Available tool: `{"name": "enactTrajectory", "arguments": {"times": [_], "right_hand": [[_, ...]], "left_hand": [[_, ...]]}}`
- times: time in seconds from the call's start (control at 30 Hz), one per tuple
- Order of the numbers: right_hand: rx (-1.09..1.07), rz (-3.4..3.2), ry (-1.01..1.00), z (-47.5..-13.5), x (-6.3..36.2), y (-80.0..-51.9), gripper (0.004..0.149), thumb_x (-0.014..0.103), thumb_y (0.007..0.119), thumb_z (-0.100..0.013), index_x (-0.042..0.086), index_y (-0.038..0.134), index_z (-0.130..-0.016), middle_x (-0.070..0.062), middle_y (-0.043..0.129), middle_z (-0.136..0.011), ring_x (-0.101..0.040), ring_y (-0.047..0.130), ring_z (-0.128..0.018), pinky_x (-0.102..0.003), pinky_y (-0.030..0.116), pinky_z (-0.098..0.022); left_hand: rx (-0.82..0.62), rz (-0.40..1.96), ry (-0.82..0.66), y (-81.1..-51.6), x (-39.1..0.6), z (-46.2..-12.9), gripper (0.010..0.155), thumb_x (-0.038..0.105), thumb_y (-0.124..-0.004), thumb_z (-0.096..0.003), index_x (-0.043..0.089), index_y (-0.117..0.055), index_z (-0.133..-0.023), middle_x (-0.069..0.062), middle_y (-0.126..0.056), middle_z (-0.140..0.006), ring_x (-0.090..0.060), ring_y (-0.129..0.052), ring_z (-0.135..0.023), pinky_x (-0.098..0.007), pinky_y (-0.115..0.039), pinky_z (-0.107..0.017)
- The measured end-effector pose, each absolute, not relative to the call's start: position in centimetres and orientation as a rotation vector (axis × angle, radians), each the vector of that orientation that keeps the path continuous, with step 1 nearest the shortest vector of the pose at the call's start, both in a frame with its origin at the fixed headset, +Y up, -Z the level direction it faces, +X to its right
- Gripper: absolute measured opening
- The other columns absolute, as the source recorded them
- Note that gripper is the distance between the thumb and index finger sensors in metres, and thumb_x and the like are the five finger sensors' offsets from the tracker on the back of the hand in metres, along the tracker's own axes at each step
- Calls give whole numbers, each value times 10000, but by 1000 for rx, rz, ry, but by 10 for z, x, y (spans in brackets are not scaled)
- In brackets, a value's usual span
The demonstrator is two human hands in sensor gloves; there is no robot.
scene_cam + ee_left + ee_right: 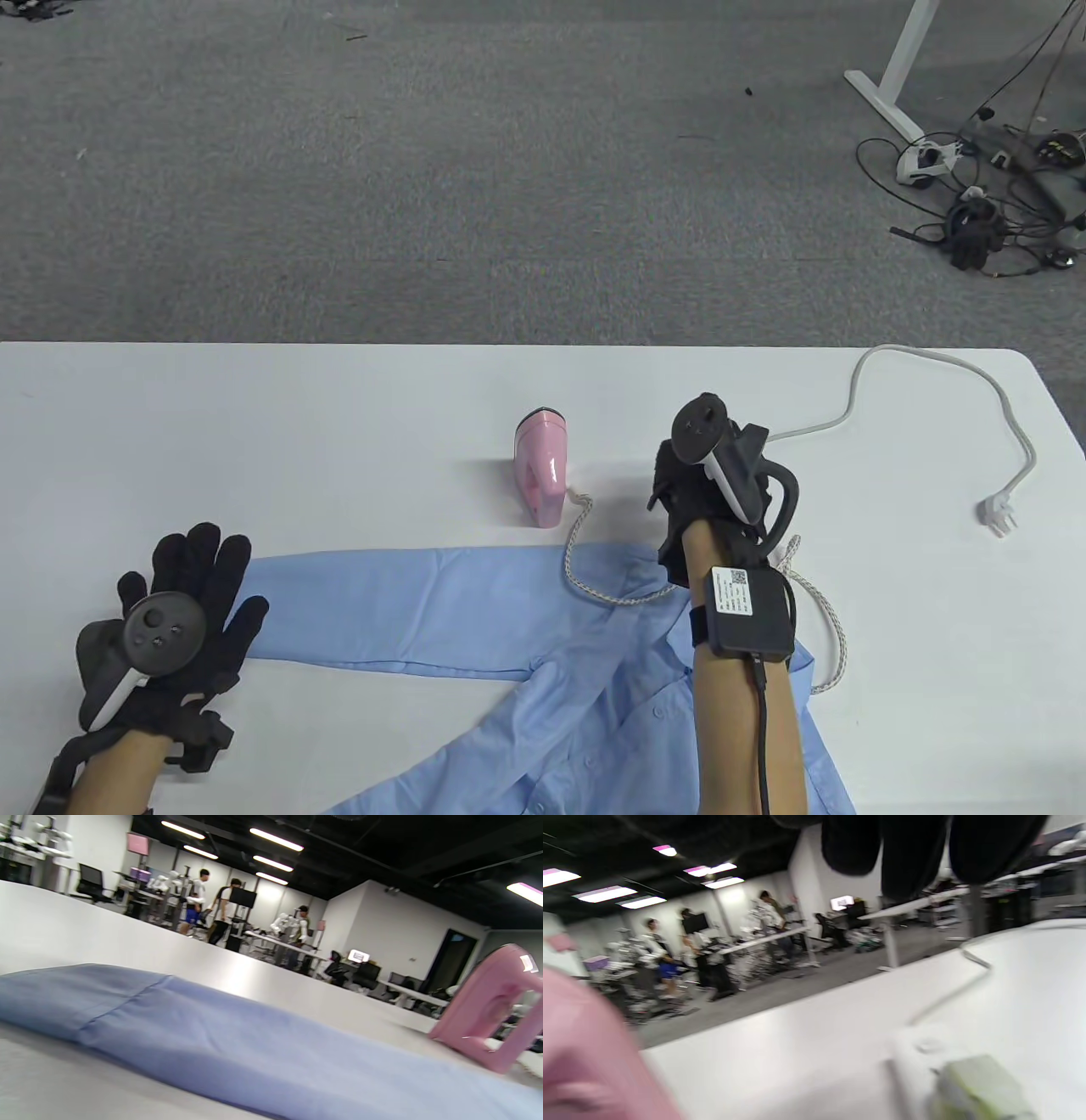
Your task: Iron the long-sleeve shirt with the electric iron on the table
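While the blue long-sleeve shirt (594,679) lies spread across the near side of the white worktop (254,424), one sleeve stretched out to the left, I have my left hand (182,628) resting flat at that sleeve's cuff, fingers (204,552) spread wide and gripping nothing. My right hand (704,501) sits above the shirt's collar area, to the right of the pink iron (540,477), not touching it; its fingers curl downward under the tracker, and I cannot tell whether they grip anything. I see the iron standing just beyond the shirt's far edge. Its braided cord (594,586) loops over the shirt, and the white plug (997,515) lies loose far right.
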State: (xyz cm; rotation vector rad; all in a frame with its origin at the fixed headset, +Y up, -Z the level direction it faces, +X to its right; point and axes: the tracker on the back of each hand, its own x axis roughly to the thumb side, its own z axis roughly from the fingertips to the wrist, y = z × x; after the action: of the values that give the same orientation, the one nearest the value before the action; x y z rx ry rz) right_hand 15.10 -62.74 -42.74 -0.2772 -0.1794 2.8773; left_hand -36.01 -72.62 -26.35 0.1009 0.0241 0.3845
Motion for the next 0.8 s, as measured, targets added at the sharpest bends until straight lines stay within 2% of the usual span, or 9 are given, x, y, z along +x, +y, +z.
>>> {"name": "enactTrajectory", "arguments": {"times": [0.13,0.2,0.33,0.53,0.57,0.63,0.73,0.8], "right_hand": [[-3,2884,-240,-383,113,-622,758,511,664,-449,181,317,-1037,-178,384,-1080,-504,492,-964,-734,523,-592],[186,2809,-241,-363,96,-632,735,487,666,-453,189,333,-1037,-169,369,-1086,-504,459,-977,-751,488,-596],[348,2781,-175,-326,61,-658,767,526,671,-448,202,315,-1046,-164,297,-1107,-519,362,-1005,-776,427,-608],[356,2788,-137,-312,36,-690,832,598,632,-441,218,221,-1056,-163,102,-1101,-514,130,-1010,-790,301,-619],[356,2788,-119,-312,34,-692,832,590,648,-429,213,245,-1052,-167,114,-1097,-520,128,-1005,-794,291,-613],[361,2831,2,-310,36,-698,850,628,598,-433,224,176,-1051,-162,50,-1090,-517,75,-1000,-790,269,-616],[354,2826,-60,-308,43,-709,853,641,596,-417,222,209,-1052,-163,73,-1093,-519,88,-1000,-794,269,-610],[337,2847,-21,-309,51,-718,855,649,588,-412,225,208,-1051,-159,67,-1092,-517,82,-999,-794,262,-609]], "left_hand": [[129,373,-39,-722,-352,-259,816,745,-441,-387,419,-258,-1113,40,-111,-1229,-339,-105,-1173,-680,-142,-754],[120,367,-57,-722,-349,-258,817,744,-446,-389,417,-261,-1115,38,-115,-1230,-336,-103,-1173,-677,-141,-755],[92,349,-82,-724,-343,-258,772,695,-477,-418,417,-282,-1111,37,-116,-1224,-323,-94,-1167,-674,-144,-752],[84,319,-108,-728,-336,-258,770,697,-477,-415,422,-286,-1108,38,-120,-1222,-310,-98,-1168,-667,-143,-756],[86,313,-108,-728,-336,-258,768,696,-476,-416,422,-287,-1107,39,-119,-1222,-309,-97,-1168,-665,-144,-757],[90,311,-106,-729,-335,-258,768,694,-480,-416,419,-289,-1107,38,-123,-1221,-307,-100,-1168,-662,-143,-758],[84,287,-107,-731,-332,-259,772,692,-485,-416,412,-289,-1108,40,-123,-1221,-303,-98,-1169,-659,-139,-760],[74,279,-111,-733,-330,-260,776,691,-486,-416,404,-286,-1108,40,-123,-1220,-301,-98,-1168,-657,-136,-759]]}}
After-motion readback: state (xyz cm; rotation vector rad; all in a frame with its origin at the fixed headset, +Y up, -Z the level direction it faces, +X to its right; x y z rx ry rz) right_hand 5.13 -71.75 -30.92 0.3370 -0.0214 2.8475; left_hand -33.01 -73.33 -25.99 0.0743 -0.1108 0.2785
